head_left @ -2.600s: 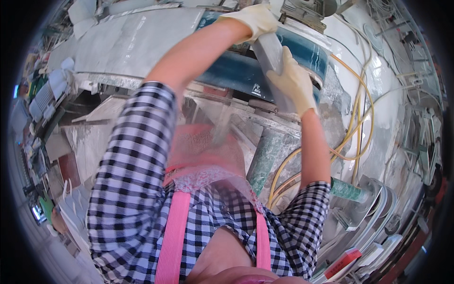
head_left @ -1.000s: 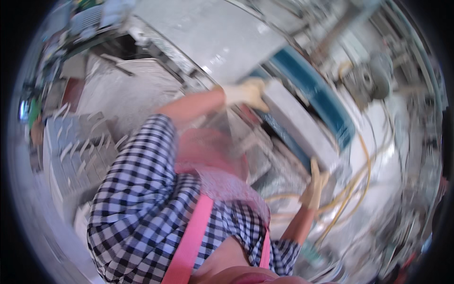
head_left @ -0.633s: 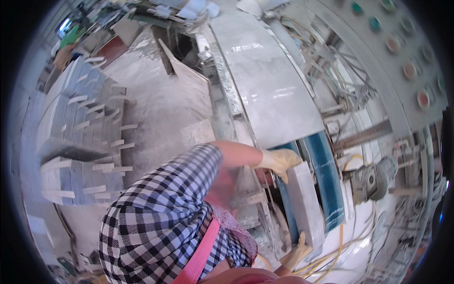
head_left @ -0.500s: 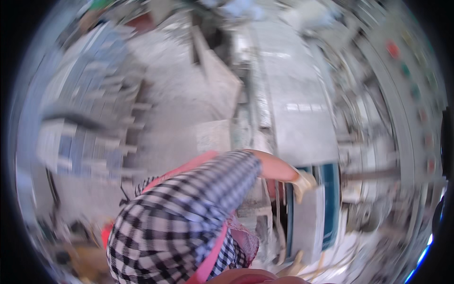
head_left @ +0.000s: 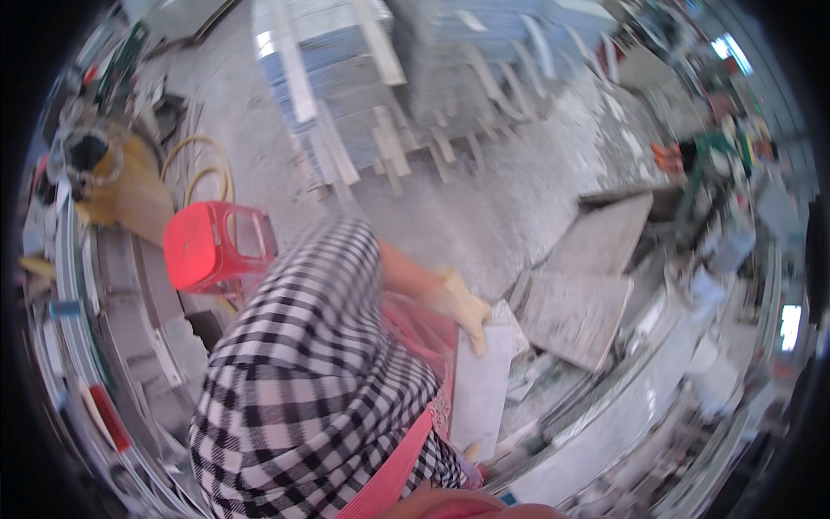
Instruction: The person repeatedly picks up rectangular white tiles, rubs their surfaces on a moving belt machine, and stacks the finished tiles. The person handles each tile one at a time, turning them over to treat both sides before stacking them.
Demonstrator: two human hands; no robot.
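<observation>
A pale, flat rectangular slab point(head_left: 481, 389) is held close in front of my pink apron. My left hand point(head_left: 462, 303), in a cream-yellow glove, is closed over its far end, with fingers bent over the edge. At the slab's near end, only a gloved fingertip or two of my right hand point(head_left: 473, 451) shows against the edge; the rest is hidden behind my body and sleeve. My left arm wears a black-and-white checked sleeve. The slab's exact material cannot be made out.
Ahead stand stacks of bluish-grey slabs point(head_left: 337, 86) with pale strips sticking out. A red plastic stool point(head_left: 203, 246) is at my left, near a yellow hose point(head_left: 226, 173). Worn boards point(head_left: 575, 316) lean right of the slab, beside a long machine bed point(head_left: 596, 441). Another person point(head_left: 735, 151) is far right.
The view has swung leftward with my turning body. The slab has moved away from the blue-green-edged machine area and now sits near my apron, still held between my hands.
</observation>
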